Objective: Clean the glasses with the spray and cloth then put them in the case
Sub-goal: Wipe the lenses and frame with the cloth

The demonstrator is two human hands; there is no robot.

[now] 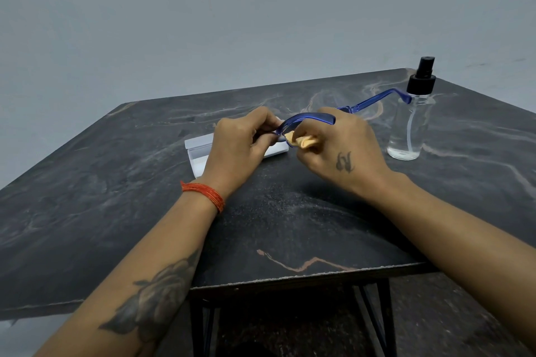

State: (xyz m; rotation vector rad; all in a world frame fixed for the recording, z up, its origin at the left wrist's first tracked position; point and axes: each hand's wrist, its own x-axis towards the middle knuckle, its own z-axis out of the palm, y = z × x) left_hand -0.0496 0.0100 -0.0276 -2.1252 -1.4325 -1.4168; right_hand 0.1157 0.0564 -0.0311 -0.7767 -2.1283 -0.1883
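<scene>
My left hand (240,142) curls round one end of the blue plastic glasses (307,120), held above the middle of the dark marbled table (116,182). Under it lies the white case (197,151), open, rigid and boxy. My right hand (339,145) pinches the soft orange cloth (301,140) against a lens. Pressing too hard could twist the thin frame. One temple arm juts toward the clear spray bottle (409,124) near the right edge; a careless swing might topple it.
</scene>
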